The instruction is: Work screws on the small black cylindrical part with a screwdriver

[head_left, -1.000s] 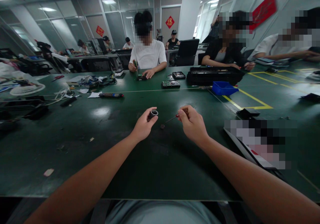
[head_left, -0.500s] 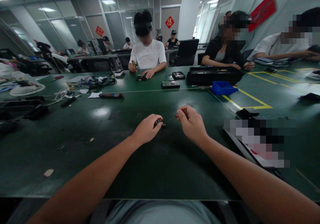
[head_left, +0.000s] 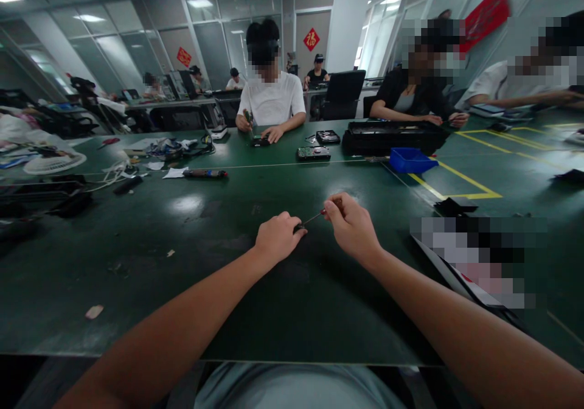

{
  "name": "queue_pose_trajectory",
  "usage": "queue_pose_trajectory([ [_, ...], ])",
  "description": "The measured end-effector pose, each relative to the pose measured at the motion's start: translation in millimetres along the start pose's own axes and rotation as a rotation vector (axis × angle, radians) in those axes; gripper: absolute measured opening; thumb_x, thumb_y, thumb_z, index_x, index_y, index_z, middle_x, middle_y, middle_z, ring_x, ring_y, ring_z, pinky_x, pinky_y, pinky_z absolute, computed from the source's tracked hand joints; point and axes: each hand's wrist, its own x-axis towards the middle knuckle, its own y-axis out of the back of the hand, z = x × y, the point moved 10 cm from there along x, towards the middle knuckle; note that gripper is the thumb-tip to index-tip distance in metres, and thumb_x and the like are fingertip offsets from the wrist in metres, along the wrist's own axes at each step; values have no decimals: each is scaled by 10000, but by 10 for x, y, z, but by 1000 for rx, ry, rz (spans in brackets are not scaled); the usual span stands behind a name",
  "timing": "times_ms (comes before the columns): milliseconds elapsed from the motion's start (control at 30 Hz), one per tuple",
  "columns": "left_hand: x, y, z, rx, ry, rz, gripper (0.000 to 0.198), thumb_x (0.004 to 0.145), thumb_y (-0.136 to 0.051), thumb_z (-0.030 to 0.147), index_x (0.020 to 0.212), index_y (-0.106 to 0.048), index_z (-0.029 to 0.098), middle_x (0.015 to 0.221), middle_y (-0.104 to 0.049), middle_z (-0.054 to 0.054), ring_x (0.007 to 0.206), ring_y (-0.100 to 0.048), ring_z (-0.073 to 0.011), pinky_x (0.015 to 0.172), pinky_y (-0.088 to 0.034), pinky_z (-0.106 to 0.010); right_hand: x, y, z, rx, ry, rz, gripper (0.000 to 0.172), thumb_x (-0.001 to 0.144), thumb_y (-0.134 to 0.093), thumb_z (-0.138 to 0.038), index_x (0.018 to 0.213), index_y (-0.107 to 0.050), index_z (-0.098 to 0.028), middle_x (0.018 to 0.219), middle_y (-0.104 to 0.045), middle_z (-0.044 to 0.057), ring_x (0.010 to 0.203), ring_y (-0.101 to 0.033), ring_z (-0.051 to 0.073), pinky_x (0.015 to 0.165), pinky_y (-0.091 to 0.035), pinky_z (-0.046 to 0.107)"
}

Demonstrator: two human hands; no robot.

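Right hand [head_left: 350, 223] pinches a thin red-ended tool [head_left: 314, 216], shaft toward 8 o'clock | left hand [head_left: 279, 237] curls round a small dark piece [head_left: 299, 227], mostly hidden, near the shaft's end | green table [head_left: 274, 311] beneath | hard drive [head_left: 313, 153], 12 o'clock | blue tray [head_left: 413, 162], 2 o'clock | white-shirted co-worker [head_left: 272, 100] beyond, 11 o'clock

Torso: light grey-blue cloth garment [head_left: 298, 392], seen from above, only a rounded section in view. Paler toward the middle, darker blue-green along the upper edge and sides, with soft curved folds there. Surface looks plain; weave too blurred to tell. Left forearm [head_left: 194, 314] bare, slim and smooth in outline, tapering to a narrow wrist. Right forearm [head_left: 438, 302] bare, same tapering shape. Left hand [head_left: 277, 237] and right hand [head_left: 350, 225] bare. Nails too small to read.
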Motion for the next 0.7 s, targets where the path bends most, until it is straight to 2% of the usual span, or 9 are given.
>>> queue_pose_trajectory([
  [167,12,28,-117,-143,44,-7,297,973,-442,381,1034,-702,251,1000,-672,-57,880,-628,-225,673,-452,-314,-8,-5,17,8,4,7,179,962,-480,-345,889,-583,-218,743,-674,22,701,-645,191,663,-438,317],
  [267,35,33,-296,-390,96,-15,267,948,-476,365,1005,-698,229,981,-701,-55,855,-634,-210,727,-462,-320,-11,11,14,10,4,5,183,965,-481,-347,887,-583,-217,737,-666,20,697,-640,188,656,-436,315],
  [333,53,29,-462,-591,164,-29,244,927,-498,346,982,-690,205,927,-707,-58,765,-625,-182,697,-463,-299,-10,23,7,16,6,3,191,970,-475,-351,891,-584,-216,738,-663,20,696,-638,186,649,-435,312],
  [433,66,108,-772,-888,306,5,250,896,-518,309,1043,-681,190,883,-683,-59,639,-570,-132,558,-410,-237,-6,19,0,21,2,-17,201,977,-467,-355,907,-588,-211,748,-662,23,692,-633,182,638,-436,307],
  [533,38,290,-1146,-1167,451,109,254,869,-526,274,1054,-675,182,883,-631,-55,601,-532,-106,442,-293,-195,-3,9,-3,18,1,-31,202,980,-464,-350,915,-590,-206,753,-663,25,687,-630,178,629,-432,303],
  [633,-72,489,-1575,-1381,585,239,191,880,-538,290,971,-638,155,833,-567,-35,568,-494,-93,411,-265,-192,-1,18,-3,22,3,-21,197,978,-467,-342,907,-589,-205,753,-666,26,696,-633,180,635,-429,304],
  [700,-203,654,-1872,-1408,637,337,155,903,-555,282,952,-609,144,811,-542,-14,569,-477,-79,426,-269,-187,0,22,-4,26,4,-17,198,976,-468,-347,906,-589,-206,754,-669,27,696,-632,181,640,-430,308],
])
